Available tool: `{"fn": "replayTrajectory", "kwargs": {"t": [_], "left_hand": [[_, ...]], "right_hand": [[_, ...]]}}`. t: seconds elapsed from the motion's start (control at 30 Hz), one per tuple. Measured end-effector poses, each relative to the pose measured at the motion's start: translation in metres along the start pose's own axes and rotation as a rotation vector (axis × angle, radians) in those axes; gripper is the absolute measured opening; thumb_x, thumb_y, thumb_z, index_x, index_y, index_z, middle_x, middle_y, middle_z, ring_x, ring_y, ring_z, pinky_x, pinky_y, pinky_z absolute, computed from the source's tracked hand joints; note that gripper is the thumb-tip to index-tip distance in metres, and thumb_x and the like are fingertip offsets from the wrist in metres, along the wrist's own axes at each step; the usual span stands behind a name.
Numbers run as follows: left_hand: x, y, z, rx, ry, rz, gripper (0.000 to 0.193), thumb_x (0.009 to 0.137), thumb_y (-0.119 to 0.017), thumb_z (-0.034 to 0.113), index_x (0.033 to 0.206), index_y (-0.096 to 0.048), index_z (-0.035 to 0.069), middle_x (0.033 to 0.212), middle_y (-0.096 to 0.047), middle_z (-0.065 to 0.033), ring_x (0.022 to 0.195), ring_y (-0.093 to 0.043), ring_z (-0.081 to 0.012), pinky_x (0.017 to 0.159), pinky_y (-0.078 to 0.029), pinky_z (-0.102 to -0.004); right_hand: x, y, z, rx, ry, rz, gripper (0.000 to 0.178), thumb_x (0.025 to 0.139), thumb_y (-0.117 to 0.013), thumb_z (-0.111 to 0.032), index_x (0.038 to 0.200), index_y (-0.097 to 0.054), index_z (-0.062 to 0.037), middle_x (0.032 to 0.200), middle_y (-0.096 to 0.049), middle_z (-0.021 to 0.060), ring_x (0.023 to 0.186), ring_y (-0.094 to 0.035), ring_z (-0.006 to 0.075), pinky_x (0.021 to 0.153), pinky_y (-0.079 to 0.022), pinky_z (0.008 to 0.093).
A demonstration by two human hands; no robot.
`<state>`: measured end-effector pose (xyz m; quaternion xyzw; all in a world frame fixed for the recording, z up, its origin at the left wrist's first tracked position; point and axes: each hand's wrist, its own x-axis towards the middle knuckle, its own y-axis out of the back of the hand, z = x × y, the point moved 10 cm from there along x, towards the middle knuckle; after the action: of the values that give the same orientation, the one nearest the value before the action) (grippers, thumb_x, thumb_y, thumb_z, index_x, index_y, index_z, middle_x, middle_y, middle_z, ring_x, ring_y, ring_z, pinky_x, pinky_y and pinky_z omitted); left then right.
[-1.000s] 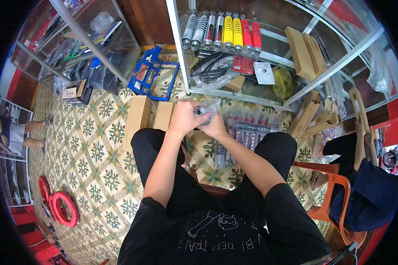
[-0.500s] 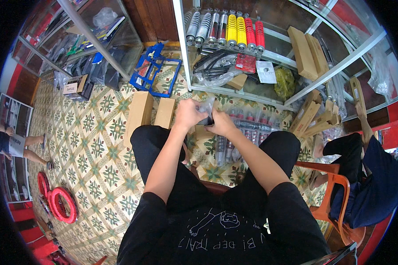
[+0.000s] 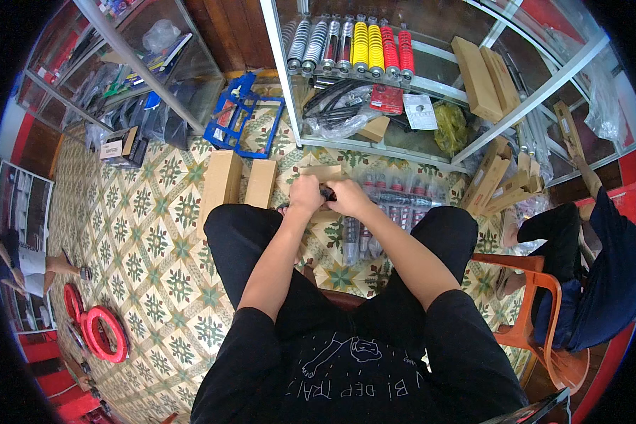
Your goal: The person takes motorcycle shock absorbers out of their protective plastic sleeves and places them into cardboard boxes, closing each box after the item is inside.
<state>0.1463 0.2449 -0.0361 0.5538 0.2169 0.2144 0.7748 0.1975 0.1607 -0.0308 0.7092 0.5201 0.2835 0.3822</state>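
Note:
Over the floor between my knees, my left hand (image 3: 306, 193) and my right hand (image 3: 348, 197) are closed close together. Both grip a dark, shiny part (image 3: 326, 191); most of it is hidden by my fingers, so its kind cannot be made out. Just beyond my hands lies the pale flap of a cardboard box (image 3: 321, 171). Right of my right hand, several plastic-wrapped shock absorbers (image 3: 397, 212) lie side by side on the tiled floor, with another laid across them.
Two long cardboard boxes (image 3: 222, 180) stand left of my hands. A blue metal frame (image 3: 246, 120) is behind them. A glass cabinet (image 3: 374, 150) holds coloured shock absorbers (image 3: 361, 44). At right, another person (image 3: 586, 283) is near an orange chair (image 3: 537, 283). Red rings (image 3: 102, 332) lie at left.
Both hands have lowered slightly and closed round the dark part. The clear plastic that stuck up between them no longer shows. A box flap now shows beyond them.

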Motion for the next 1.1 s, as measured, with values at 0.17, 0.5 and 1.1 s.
{"fn": "replayTrajectory", "kwargs": {"t": [0.17, 0.5, 1.1], "left_hand": [[0.001, -0.008, -0.001, 0.015, -0.009, 0.004, 0.024, 0.065, -0.081, 0.020, 0.080, -0.075, 0.002, 0.083, -0.071, -0.0223, 0.081, -0.071, -0.0377, 0.078, -0.059, -0.0438], [0.001, -0.014, 0.000, -0.107, -0.190, -0.054, 0.025, 0.067, -0.080, 0.020, 0.089, -0.077, 0.009, 0.087, -0.071, -0.0182, 0.084, -0.069, -0.0380, 0.082, -0.057, -0.0444], [0.006, 0.001, -0.031, -0.227, 0.011, -0.033, 0.014, 0.071, -0.069, 0.016, 0.077, -0.077, 0.008, 0.076, -0.070, -0.0212, 0.076, -0.070, -0.0380, 0.078, -0.058, -0.0427]], "right_hand": [[0.003, -0.006, 0.003, 0.022, -0.021, -0.022, 0.033, 0.070, -0.073, -0.015, 0.102, -0.070, -0.0055, 0.091, -0.070, 0.0219, 0.089, -0.067, 0.0407, 0.083, -0.054, 0.0483], [0.005, -0.009, 0.017, 0.181, -0.097, 0.041, 0.023, 0.071, -0.074, -0.015, 0.093, -0.076, -0.0078, 0.087, -0.071, 0.0188, 0.082, -0.068, 0.0375, 0.079, -0.055, 0.0461], [0.006, -0.013, 0.015, 0.513, -0.056, 0.084, 0.007, 0.086, -0.068, -0.002, 0.090, -0.073, 0.0001, 0.079, -0.073, 0.0108, 0.070, -0.068, 0.0161, 0.065, -0.052, 0.0288]]}}
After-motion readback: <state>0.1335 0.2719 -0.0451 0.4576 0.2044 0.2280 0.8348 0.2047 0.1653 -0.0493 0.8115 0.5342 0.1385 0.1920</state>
